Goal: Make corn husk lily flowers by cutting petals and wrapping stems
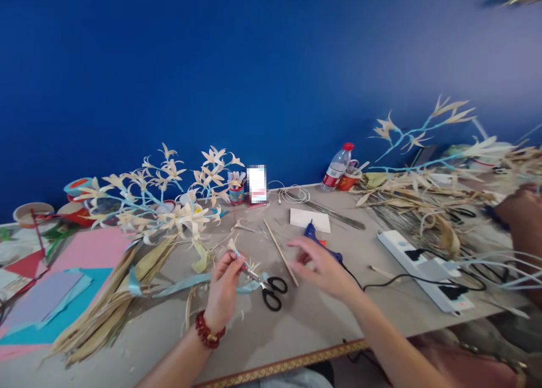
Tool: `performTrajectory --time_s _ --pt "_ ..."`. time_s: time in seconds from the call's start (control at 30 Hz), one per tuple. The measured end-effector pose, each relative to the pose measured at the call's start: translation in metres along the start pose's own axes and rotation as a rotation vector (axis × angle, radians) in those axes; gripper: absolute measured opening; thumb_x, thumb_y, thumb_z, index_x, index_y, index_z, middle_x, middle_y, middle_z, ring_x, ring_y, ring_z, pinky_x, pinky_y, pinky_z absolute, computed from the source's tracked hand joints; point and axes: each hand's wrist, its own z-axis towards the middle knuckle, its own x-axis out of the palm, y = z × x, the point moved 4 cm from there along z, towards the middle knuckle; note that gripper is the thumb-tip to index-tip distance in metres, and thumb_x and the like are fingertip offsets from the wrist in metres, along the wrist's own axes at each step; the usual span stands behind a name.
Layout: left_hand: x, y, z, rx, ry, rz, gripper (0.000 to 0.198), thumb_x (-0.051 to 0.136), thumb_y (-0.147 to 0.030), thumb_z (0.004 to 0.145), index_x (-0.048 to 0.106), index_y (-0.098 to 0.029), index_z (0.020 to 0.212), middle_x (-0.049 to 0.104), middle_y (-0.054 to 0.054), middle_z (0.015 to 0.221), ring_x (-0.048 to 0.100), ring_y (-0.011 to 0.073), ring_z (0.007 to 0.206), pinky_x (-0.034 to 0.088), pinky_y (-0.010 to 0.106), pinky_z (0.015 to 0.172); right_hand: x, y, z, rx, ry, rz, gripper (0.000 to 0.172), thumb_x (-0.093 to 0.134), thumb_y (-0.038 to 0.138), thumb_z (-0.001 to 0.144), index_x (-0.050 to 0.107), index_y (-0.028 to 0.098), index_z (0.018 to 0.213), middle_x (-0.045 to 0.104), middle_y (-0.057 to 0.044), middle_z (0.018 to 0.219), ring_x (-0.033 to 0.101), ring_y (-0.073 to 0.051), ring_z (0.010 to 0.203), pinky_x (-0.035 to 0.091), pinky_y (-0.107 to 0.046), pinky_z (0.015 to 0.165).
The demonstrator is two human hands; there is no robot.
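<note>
My left hand (223, 295), a red bead bracelet at its wrist, pinches a small cream flower (231, 244) with a light-blue stem. Just right of its fingers lie scissors (271, 300) with black handles, blades toward the hand. A light-blue ribbon (182, 285) runs along the table behind that wrist. My right hand (324, 266) hovers with fingers apart and slightly blurred, holding nothing visible. Close behind it is a blue glue gun (310, 230), its nozzle by a white card (296, 217). A thin wooden stick (277, 245) lies between the hands.
Flower branches (169, 221) and dried husks (101, 297) crowd the left, near coloured paper (91, 252). A phone (257, 184) and bottle (336, 168) stand by the wall. Right are a power strip (406, 264), cables and another person's hand (519, 210).
</note>
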Motion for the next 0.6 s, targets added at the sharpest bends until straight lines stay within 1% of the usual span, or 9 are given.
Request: performTrajectory --time_s 0.1,0.17,0.2,0.3,0.33,0.4,0.47,0.53,0.6 --pt "0.004 0.002 -0.004 -0.027 -0.004 0.042 0.014 0.074 -0.025 0.070 0.065 -0.017 0.077 0.062 -0.001 0.078 0.055 0.0101 0.071 0.045 0.021 0.069 0.051 0.036 0.002 -0.045 0.193 0.382 0.058 0.067 0.038 0.079 0.044 0.024 0.131 0.064 -0.001 0.086 0.058 -0.014 0.064 0.046 -0.023 0.057" --pt "0.005 0.000 -0.008 -0.032 0.000 0.069 0.014 0.074 -0.026 0.070 0.065 -0.017 0.076 0.063 0.000 0.079 0.056 0.0114 0.074 0.045 0.023 0.071 0.069 0.041 0.003 -0.008 0.213 0.552 0.042 0.066 0.041 0.080 0.054 0.020 0.116 0.061 0.001 0.076 0.054 -0.012 0.059 0.043 -0.022 0.054" --pt "0.005 -0.002 -0.009 -0.029 -0.003 0.078 0.015 0.074 -0.026 0.070 0.064 -0.017 0.076 0.063 0.000 0.079 0.056 0.0118 0.075 0.045 0.023 0.072 0.073 0.039 0.002 0.024 0.233 0.627 0.030 0.061 0.043 0.084 0.059 0.018 0.101 0.057 0.002 0.068 0.050 -0.011 0.056 0.041 -0.022 0.052" --pt "0.000 -0.010 -0.015 -0.028 -0.005 0.097 0.016 0.075 -0.027 0.070 0.063 -0.016 0.074 0.061 0.001 0.079 0.055 0.0120 0.076 0.044 0.023 0.073 0.058 0.021 -0.002 0.102 0.247 0.810 0.032 0.057 0.047 0.086 0.056 0.018 0.074 0.044 0.005 0.054 0.043 -0.010 0.048 0.039 -0.023 0.049" --pt "-0.004 -0.012 -0.017 -0.031 0.002 0.101 0.016 0.074 -0.027 0.070 0.064 -0.016 0.074 0.061 0.001 0.079 0.054 0.0120 0.076 0.044 0.023 0.073 0.042 0.012 -0.003 0.110 0.165 0.908 0.033 0.057 0.049 0.085 0.053 0.019 0.071 0.039 0.007 0.052 0.039 -0.009 0.045 0.040 -0.024 0.048" --pt "-0.014 -0.015 -0.024 -0.037 0.022 0.122 0.016 0.073 -0.028 0.072 0.064 -0.016 0.075 0.060 0.002 0.079 0.053 0.0122 0.076 0.043 0.023 0.073 0.004 -0.012 -0.007 0.136 -0.128 1.010 0.037 0.055 0.051 0.085 0.046 0.021 0.065 0.032 0.008 0.047 0.034 -0.010 0.042 0.038 -0.025 0.045" --pt "-0.027 -0.016 -0.030 -0.027 0.036 0.206 0.015 0.071 -0.029 0.074 0.064 -0.016 0.077 0.060 0.002 0.081 0.053 0.0125 0.078 0.043 0.023 0.074 -0.033 -0.035 -0.018 0.147 -0.440 0.937 0.037 0.058 0.050 0.084 0.046 0.022 0.063 0.032 0.008 0.045 0.034 -0.010 0.042 0.035 -0.024 0.044" --pt "-0.040 -0.015 -0.033 0.006 0.053 0.352 0.014 0.068 -0.030 0.077 0.063 -0.017 0.076 0.059 0.001 0.079 0.052 0.0123 0.075 0.043 0.022 0.072 -0.057 -0.055 -0.031 0.161 -0.675 0.737 0.033 0.064 0.047 0.081 0.052 0.020 0.065 0.044 0.004 0.049 0.041 -0.011 0.046 0.036 -0.024 0.045" --pt "-0.048 -0.016 -0.034 0.083 0.080 0.512 0.015 0.066 -0.031 0.079 0.062 -0.017 0.075 0.059 0.001 0.078 0.053 0.0133 0.074 0.043 0.023 0.071 -0.061 -0.069 -0.041 0.203 -0.742 0.561 0.029 0.073 0.045 0.072 0.059 0.019 0.073 0.057 0.000 0.058 0.050 -0.013 0.053 0.040 -0.024 0.048"
